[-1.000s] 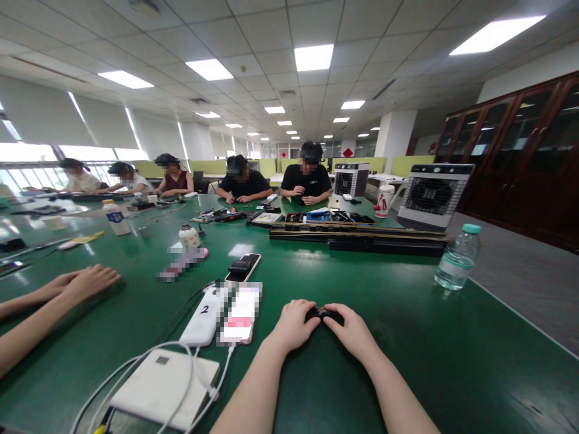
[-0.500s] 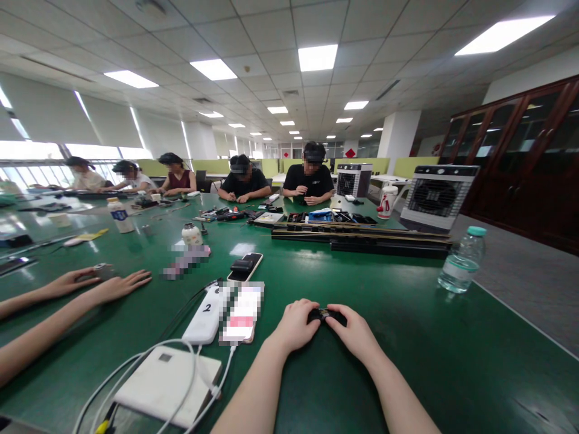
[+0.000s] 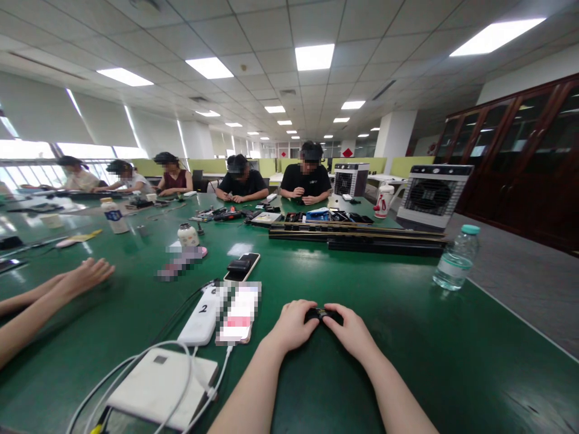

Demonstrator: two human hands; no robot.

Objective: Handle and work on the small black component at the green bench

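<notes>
Between my hands, low over the green table (image 3: 325, 386), is a small black object (image 3: 322, 313) with a lighter patch in its middle; its kind is too small to make out. My left hand (image 3: 294, 325) is closed on its left end, thumb and fingers pinching it. On its right end my right hand (image 3: 347, 325) is closed in the same way. Fingers cover most of both ends. Left of my hands lie a phone with a lit, blurred screen (image 3: 237, 313) and a white power bank (image 3: 201, 313) marked "2".
A white box (image 3: 158, 386) with looping white cables lies at the front left. A water bottle (image 3: 456, 259) stands at the right edge. Long black rails (image 3: 384, 244) cross the table behind. A co-worker's hands (image 3: 85, 280) are at the left; several people sit beyond.
The co-worker's hands at the left have drawn back and come together. My hands keep their grip on the black object, and the view has shifted slightly.
</notes>
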